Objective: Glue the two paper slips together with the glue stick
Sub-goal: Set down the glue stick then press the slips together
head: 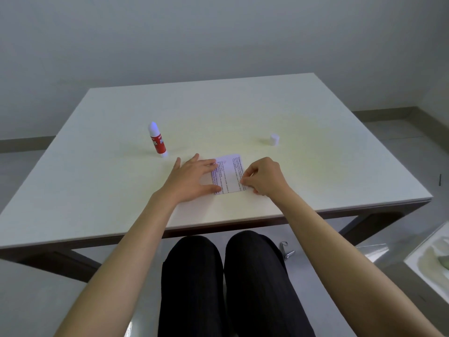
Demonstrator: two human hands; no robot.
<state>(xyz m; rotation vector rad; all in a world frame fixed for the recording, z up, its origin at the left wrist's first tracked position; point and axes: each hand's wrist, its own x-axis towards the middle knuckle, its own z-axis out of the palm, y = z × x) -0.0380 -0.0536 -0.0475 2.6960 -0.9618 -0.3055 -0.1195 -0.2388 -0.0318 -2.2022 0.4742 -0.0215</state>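
Observation:
Two printed paper slips (228, 172) lie overlapped on the white table (315, 166), near its front edge. My left hand (192, 177) lies flat with spread fingers on their left part. My right hand (264, 177) has its fingers curled and its fingertips pinched on the right slip's edge. The red and white glue stick (158, 141) stands upright and uncapped, with its white glue tip up, behind and to the left of my left hand. Its white cap (274, 139) stands apart at the back right.
The table's front edge runs just above my knees. A small metal object (286, 249) lies on the floor under the table. A white tray-like thing (432, 261) sits low at the right edge.

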